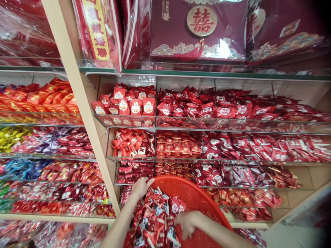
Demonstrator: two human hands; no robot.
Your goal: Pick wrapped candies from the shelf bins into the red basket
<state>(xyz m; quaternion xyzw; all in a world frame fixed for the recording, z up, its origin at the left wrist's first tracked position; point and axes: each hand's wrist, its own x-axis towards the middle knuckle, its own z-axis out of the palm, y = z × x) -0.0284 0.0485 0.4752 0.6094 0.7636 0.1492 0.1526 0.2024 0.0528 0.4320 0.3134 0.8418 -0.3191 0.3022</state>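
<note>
A round red plastic basket (207,206) with a perforated wall sits low in front of me. Inside it lies a heap of red candy packets (155,220) with black, white and pale markings. At the basket's far left rim is my left hand (141,187), closed over the edge with the thumb pointing right. My right hand (186,223) reaches into the basket at the right side of the heap. Its fingers are curled downward beside the packets, and whether a packet is between them is hidden.
Glass-fronted shelves (181,124) with divided bins of red wrapped sweets rise behind the basket. A wooden upright (82,113) separates them from more shelves at left. Dark red gift bags (170,38) stand on the top shelf. Pale floor (292,237) shows at bottom right.
</note>
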